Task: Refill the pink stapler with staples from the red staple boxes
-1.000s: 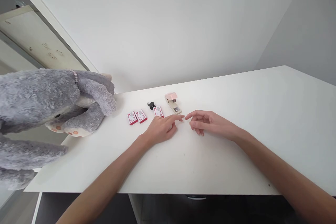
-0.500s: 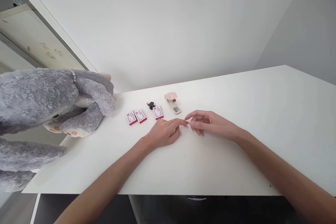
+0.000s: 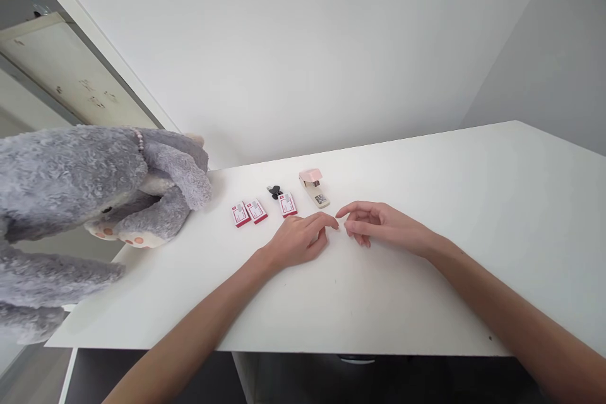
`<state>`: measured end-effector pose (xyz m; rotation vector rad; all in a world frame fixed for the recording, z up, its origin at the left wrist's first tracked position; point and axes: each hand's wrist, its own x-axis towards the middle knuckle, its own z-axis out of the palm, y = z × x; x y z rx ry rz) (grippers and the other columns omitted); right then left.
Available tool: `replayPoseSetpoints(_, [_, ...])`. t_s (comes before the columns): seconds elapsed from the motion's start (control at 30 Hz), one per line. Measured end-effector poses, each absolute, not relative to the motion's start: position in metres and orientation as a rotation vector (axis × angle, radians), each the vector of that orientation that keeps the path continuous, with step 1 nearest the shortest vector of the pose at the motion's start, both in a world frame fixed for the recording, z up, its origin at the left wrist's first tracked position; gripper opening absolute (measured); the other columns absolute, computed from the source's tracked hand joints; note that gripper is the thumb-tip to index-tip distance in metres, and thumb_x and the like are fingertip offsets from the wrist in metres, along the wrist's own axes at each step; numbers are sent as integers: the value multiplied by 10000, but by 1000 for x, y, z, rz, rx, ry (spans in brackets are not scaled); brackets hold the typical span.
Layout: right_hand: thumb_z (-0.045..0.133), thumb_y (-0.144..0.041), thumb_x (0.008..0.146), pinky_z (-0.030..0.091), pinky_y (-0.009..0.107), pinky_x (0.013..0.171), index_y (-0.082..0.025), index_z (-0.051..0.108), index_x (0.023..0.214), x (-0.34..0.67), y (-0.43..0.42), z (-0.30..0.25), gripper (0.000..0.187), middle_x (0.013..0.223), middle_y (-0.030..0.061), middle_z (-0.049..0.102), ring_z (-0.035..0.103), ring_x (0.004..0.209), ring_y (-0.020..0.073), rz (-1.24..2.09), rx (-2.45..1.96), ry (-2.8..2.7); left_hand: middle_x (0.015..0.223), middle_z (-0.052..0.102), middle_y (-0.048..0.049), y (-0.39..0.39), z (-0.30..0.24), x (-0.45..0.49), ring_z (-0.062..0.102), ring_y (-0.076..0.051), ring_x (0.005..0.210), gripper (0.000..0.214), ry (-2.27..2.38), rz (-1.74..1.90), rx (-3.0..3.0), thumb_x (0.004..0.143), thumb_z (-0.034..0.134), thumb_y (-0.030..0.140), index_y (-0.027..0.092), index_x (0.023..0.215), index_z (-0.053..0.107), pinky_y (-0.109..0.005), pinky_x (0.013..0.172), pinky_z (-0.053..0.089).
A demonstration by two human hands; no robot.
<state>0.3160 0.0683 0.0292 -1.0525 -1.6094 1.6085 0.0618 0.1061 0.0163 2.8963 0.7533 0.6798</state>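
My left hand (image 3: 302,238) rests on the white table (image 3: 293,309), its index finger reaching right and the thumb apart from it. Just across a narrow gap is my right hand (image 3: 374,225), fingers loosely curved and spread. I see nothing held in either hand. Beyond them lies a small pink and cream stapler-like device (image 3: 314,187), its pink top raised. To its left, a red and white box (image 3: 287,204) sits against a small black object (image 3: 274,191) with a metallic tip. Two similar boxes, the left box (image 3: 240,214) and its neighbour (image 3: 256,210), lie side by side further left.
A large grey plush toy (image 3: 71,183) with a bead string leans over the table's left end. Behind the table rises a white wall (image 3: 307,57). Dark open space (image 3: 379,379) shows below the front edge. A pale cabinet (image 3: 71,69) stands beyond at the left.
The whole view has shifted slightly, so everything sits a little further right. My left index finger bends slightly more, and the gap between the two hands' fingertips is a little wider.
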Motion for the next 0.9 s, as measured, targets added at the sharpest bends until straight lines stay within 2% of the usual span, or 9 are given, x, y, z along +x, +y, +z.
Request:
replayPoseSetpoints(0.13, [683, -549, 947, 503, 376, 775, -264, 672, 1201, 316, 68, 30, 381, 935, 29, 677, 599, 765, 176, 1609, -1047, -1606, 886, 751, 30, 107, 15, 61, 435, -71, 459, 285, 752, 700, 2906, 901, 456, 87, 222, 1101, 608, -250, 483, 334])
replayPoseSetpoints(0.2, [683, -561, 944, 501, 371, 773, -264, 674, 1208, 316, 68, 30, 397, 942, 31, 681, 597, 764, 174, 1613, -1045, -1605, 977, 769, 13, 107, 14, 61, 519, -80, 512, 284, 768, 746, 2897, 910, 460, 81, 228, 1104, 605, -253, 498, 367])
replayPoseSetpoints(0.27, [679, -564, 944, 500, 370, 775, -268, 675, 1228, 316, 68, 29, 410, 944, 33, 685, 595, 761, 174, 1614, -1046, -1609, 1102, 760, -19, 109, 14, 61, 657, -115, 699, 279, 774, 806, 2865, 929, 465, 80, 231, 1120, 601, -259, 579, 461])
replayPoseSetpoints(0.33, [674, -565, 945, 499, 371, 777, -276, 672, 1261, 316, 68, 29, 429, 951, 35, 688, 596, 760, 176, 1611, -1051, -1621, 1212, 721, -59, 110, 15, 62, 704, -174, 978, 279, 770, 846, 2831, 949, 469, 86, 231, 1149, 598, -311, 768, 558])
replayPoseSetpoints(0.4, [672, -570, 942, 500, 374, 781, -280, 664, 1293, 317, 68, 29, 455, 958, 38, 689, 597, 763, 179, 1605, -1058, -1628, 1280, 679, -88, 112, 16, 62, 655, -218, 1169, 297, 771, 842, 2817, 957, 479, 93, 231, 1194, 593, -399, 959, 561])
replayPoseSetpoints(0.5, [675, -583, 934, 501, 379, 791, -275, 654, 1318, 317, 68, 28, 493, 963, 43, 692, 596, 760, 178, 1604, -1070, -1625, 1341, 637, -108, 113, 15, 62, 585, -250, 1272, 375, 814, 786, 2824, 949, 506, 105, 225, 1301, 559, -475, 1087, 511])
replayPoseSetpoints(0.6, [675, -587, 932, 499, 384, 796, -268, 660, 1293, 317, 68, 28, 482, 966, 45, 694, 598, 755, 177, 1606, -1074, -1621, 1366, 609, -130, 113, 14, 62, 543, -282, 1298, 437, 950, 737, 2844, 952, 515, 137, 204, 1384, 522, -518, 1120, 483])
replayPoseSetpoints(0.8, [678, -604, 922, 508, 391, 783, -256, 675, 1240, 316, 68, 29, 472, 973, 57, 699, 607, 759, 190, 1606, -1077, -1616, 1413, 577, -137, 114, 11, 62, 427, -360, 1368, 415, 1274, 637, 2850, 972, 506, 202, 213, 1381, 575, -618, 1156, 404])
replayPoseSetpoints(0.9, [679, -600, 920, 516, 390, 778, -246, 672, 1237, 316, 68, 30, 475, 973, 61, 694, 610, 764, 191, 1608, -1081, -1615, 1446, 567, -130, 114, 10, 62, 394, -372, 1394, 431, 1305, 589, 2841, 983, 497, 230, 220, 1407, 573, -628, 1161, 389])
